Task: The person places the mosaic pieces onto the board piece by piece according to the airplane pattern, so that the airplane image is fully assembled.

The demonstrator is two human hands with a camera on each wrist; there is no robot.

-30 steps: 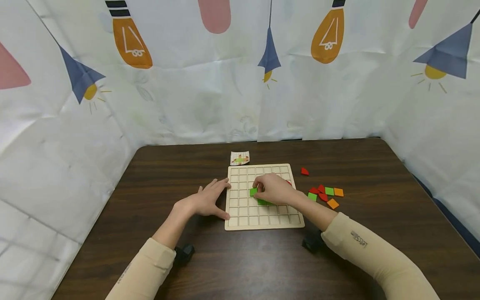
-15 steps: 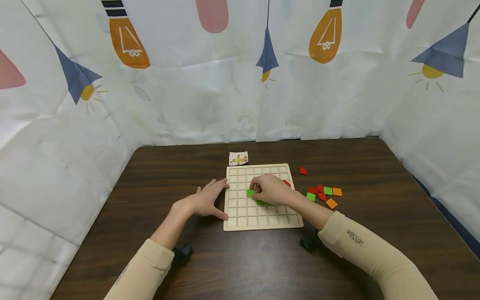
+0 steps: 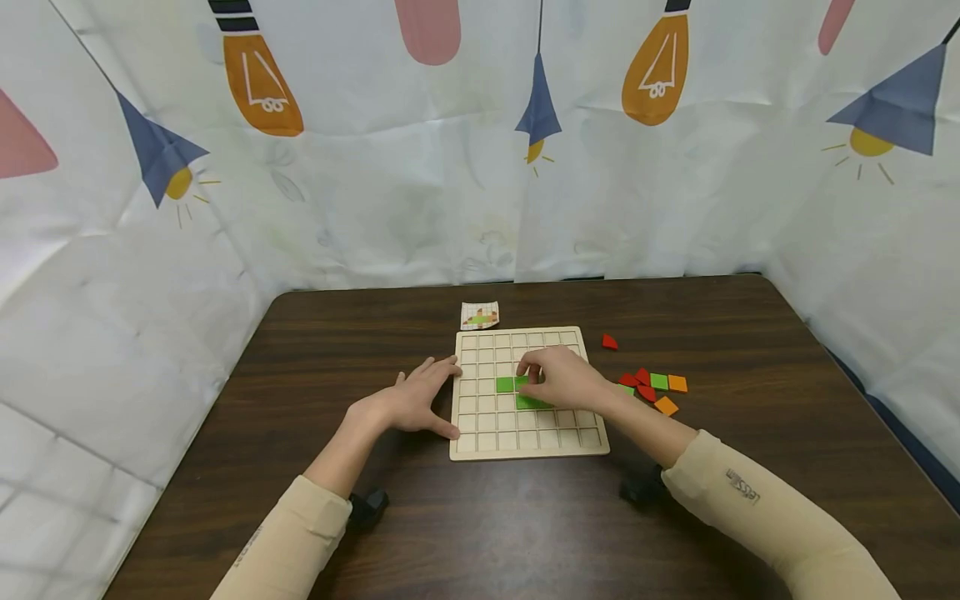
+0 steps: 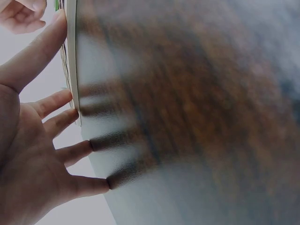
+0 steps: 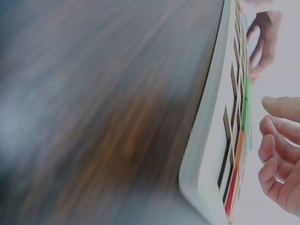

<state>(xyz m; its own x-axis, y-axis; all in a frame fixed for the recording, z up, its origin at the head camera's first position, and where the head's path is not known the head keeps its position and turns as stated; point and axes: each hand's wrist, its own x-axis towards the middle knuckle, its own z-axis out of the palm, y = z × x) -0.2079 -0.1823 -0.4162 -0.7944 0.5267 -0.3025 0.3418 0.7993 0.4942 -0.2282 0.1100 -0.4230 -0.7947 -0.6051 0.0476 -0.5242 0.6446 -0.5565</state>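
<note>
A pale wooden grid board (image 3: pixel 487 446) lies on the table. Along its left edge my left hand (image 3: pixel 408 400) is spread, thumb and fingertips touching the rim, as the left wrist view also shows its straight fingers (image 4: pixel 58 123). Over the board's middle is my right hand (image 3: pixel 562 377). In the right wrist view its fingers (image 5: pixel 267 146) are loosely bent, apart from the board, with nothing seen between them. Green square tiles (image 3: pixel 506 385) sit in the grid below it, with more green (image 3: pixel 531 402) one row nearer. Orange (image 5: pixel 240 147) and red (image 5: pixel 231 192) pieces on the board also show in the right wrist view.
A small pattern card (image 3: pixel 480 315) lies behind the board. To the right are loose red pieces (image 3: pixel 647 392), orange squares (image 3: pixel 677 383) and green squares (image 3: pixel 658 382). One red piece (image 3: pixel 610 342) lies apart, farther back. A printed curtain (image 3: pixel 420 192) surrounds the table.
My right hand has drawn back a little to the right, off the leftmost green tile. More of the green tiles shows now. My left hand keeps its place on the board's edge.
</note>
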